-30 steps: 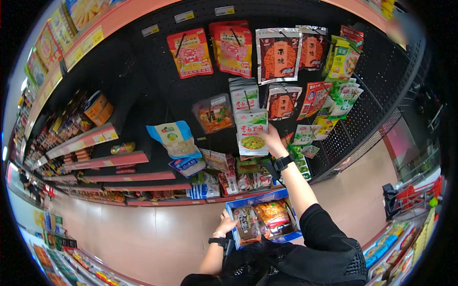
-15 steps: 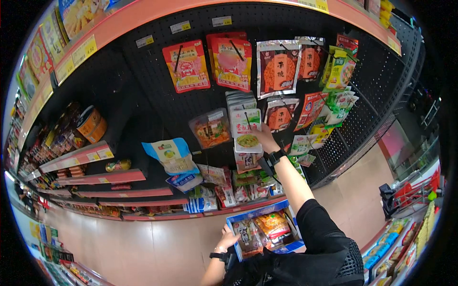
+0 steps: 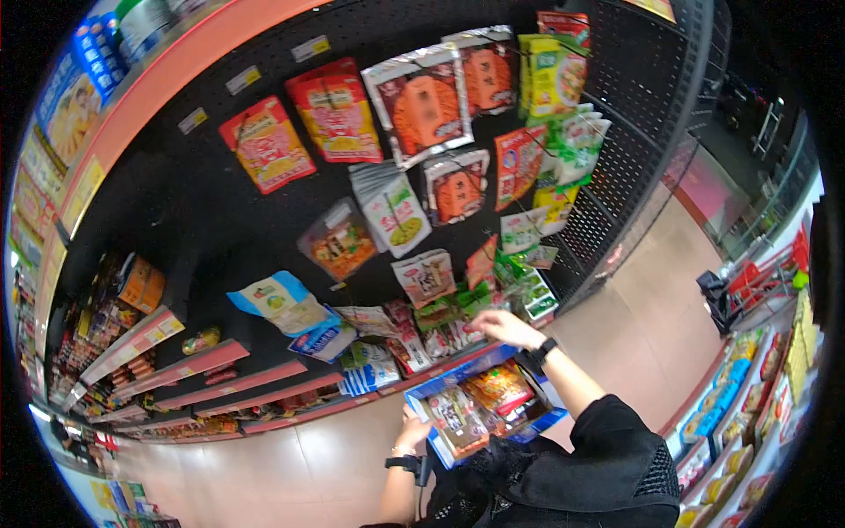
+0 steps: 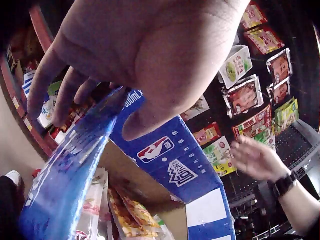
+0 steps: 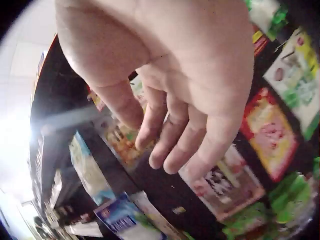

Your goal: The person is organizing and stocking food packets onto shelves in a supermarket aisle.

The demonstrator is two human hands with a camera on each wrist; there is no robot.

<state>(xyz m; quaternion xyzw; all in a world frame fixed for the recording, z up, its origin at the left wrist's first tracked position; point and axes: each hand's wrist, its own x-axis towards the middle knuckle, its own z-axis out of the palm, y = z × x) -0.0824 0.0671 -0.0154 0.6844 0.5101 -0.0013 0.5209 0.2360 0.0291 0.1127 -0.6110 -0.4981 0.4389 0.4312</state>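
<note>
My left hand (image 3: 414,429) holds the left wall of a blue cardboard box (image 4: 159,159), thumb on the inner side and fingers outside in the left wrist view. Inside lie an orange-and-red food packet (image 3: 502,389) and a clear packet with dark print (image 3: 458,417). Above the box's far side, my right hand (image 3: 509,329) hangs with loosely bent fingers and holds nothing in the right wrist view. Close to its fingers in the head view are low-hung packets. A stack of white-and-green packets (image 3: 393,211) hangs tilted on a hook higher up.
Red-and-yellow packets (image 3: 336,110) and large dark-red packets (image 3: 421,106) hang on the black pegboard. A blue-and-white bag (image 3: 282,304) hangs at left, above shelves with pink edges (image 3: 189,370). A red trolley (image 3: 761,282) stands at far right, beside the aisle floor (image 3: 642,264).
My right hand has let go of the white-and-green packet and come down toward the box; the packet remains on its hook. My left hand still holds the box. The head view has tilted.
</note>
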